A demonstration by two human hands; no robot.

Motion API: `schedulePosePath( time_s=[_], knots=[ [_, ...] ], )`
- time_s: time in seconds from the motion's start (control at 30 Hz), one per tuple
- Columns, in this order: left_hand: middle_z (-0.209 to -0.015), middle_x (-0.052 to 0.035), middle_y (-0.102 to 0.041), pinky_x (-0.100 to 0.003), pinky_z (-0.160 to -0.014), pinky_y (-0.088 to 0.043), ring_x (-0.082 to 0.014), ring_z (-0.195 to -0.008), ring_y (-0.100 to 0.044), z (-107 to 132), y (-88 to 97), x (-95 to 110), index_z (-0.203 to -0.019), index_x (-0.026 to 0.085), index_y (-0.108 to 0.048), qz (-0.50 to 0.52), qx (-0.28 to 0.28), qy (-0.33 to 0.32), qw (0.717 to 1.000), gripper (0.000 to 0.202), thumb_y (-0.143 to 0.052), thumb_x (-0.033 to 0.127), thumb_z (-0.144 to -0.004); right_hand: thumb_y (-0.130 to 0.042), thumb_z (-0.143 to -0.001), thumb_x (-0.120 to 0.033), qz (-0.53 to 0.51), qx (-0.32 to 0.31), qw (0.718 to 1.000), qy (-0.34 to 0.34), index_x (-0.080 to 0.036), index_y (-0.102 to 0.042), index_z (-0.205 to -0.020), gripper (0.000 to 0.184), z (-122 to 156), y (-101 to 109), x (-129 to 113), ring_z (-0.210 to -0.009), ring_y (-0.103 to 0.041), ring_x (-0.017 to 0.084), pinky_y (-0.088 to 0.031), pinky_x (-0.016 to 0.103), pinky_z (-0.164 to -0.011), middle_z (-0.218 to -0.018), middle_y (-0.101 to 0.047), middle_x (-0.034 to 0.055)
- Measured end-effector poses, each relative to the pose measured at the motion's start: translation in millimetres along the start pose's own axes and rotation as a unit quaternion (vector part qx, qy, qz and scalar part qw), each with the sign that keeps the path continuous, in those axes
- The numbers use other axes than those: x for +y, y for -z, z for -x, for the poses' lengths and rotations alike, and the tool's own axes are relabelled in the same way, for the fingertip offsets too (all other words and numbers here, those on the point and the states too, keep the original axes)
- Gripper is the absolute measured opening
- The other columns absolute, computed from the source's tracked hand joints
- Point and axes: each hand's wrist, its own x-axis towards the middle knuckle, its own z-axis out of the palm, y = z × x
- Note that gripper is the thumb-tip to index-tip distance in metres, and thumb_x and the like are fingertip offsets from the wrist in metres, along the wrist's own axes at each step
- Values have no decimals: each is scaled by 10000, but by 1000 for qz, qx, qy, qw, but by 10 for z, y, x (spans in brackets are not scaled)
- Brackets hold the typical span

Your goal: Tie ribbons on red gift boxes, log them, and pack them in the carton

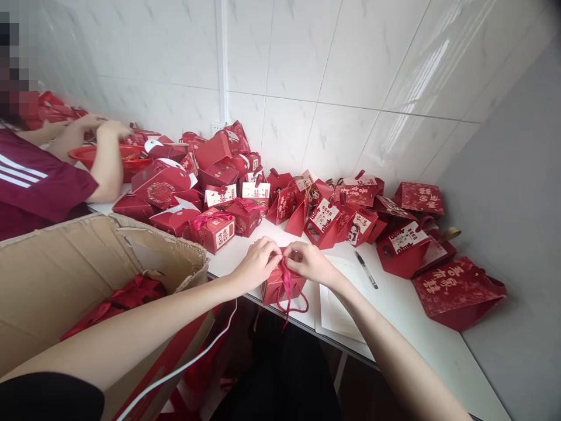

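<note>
A small red gift box [272,287] stands at the table's front edge, between my hands. A crimson ribbon [287,279] runs over its top and hangs down the front, beside a looped cord handle [302,309]. My left hand [261,261] pinches the ribbon from the left, thumb and fingertips together. From the right, my right hand [309,263] pinches it too, its fingertips almost touching the left ones. The fingers hide the middle of the ribbon and part of the box top.
Several red gift boxes [166,184] crowd the table [442,351] along the wall. A pen [366,270] and papers [339,301] lie right of my hands. An open cardboard box [35,275] stands at left, a white cable [188,365] beside it. A co-worker's arm [109,158] reaches over a red basket [131,166].
</note>
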Motion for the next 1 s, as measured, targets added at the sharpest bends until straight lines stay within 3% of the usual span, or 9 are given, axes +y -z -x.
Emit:
schedulePosePath(
  time_s=[0.23, 0.37, 0.57, 0.7, 0.8, 0.87, 1.0],
  knots=[
    [-876, -26, -504, -385, -855, -386, -183, -863, -492, -37, 32, 20, -765, 186, -485, -15, -38, 6, 999, 44, -482, 177, -808, -468, -564, -184, -153, -101, 983, -25, -164, -499, -591, 45, -4, 124, 36, -522, -414, 101, -334, 237, -535, -547, -473, -23],
    [-858, -26, -501, -373, -837, -395, -181, -855, -486, -43, 6, -1, -728, 187, -446, -9, -19, 8, 1000, 71, -470, 163, -791, -442, -521, -244, -239, -116, 964, -18, -175, -455, -560, 80, 24, 185, 46, -568, -416, 121, -352, 256, -559, -602, -475, 9],
    [-834, -24, -499, -363, -813, -405, -180, -841, -479, -41, 0, -6, -724, 188, -449, -2, -13, 7, 1000, 60, -468, 164, -776, -611, -647, -276, -450, -84, 889, -6, -171, -468, -618, 180, 142, 267, 41, -516, -385, 85, -330, 239, -524, -685, -521, 5],
    [-825, -20, -510, -364, -822, -410, -181, -844, -486, -50, 43, 29, -703, 190, -451, 6, -24, 5, 1000, 68, -470, 173, -766, -688, -697, -259, -424, -78, 902, 18, -172, -525, -711, 186, 218, 348, -10, -424, -309, 40, -275, 220, -472, -666, -522, -29],
    [-851, -27, -521, -372, -828, -420, -188, -855, -495, -64, 73, 44, -731, 189, -476, 7, -41, 11, 999, 27, -476, 173, -753, -735, -662, -264, -388, -10, 920, 46, -176, -522, -693, 232, 244, 368, -35, -474, -386, 53, -329, 237, -507, -762, -546, -15],
    [-885, -35, -536, -389, -843, -423, -197, -873, -503, -85, 86, 50, -775, 190, -508, 8, -55, 16, 998, 52, -488, 165, -734, -764, -626, -263, -378, 35, 924, 55, -186, -487, -650, 288, 252, 353, -43, -521, -436, 79, -365, 248, -535, -697, -512, -33],
    [-930, -48, -560, -386, -852, -434, -201, -888, -540, -158, 96, 83, -767, 182, -562, 47, -86, 32, 995, 83, -504, 168, -709, -759, -652, -285, -367, 52, 926, 64, -189, -480, -660, 296, 251, 303, -72, -526, -459, 86, -387, 241, -545, -610, -488, -51]
  ],
)
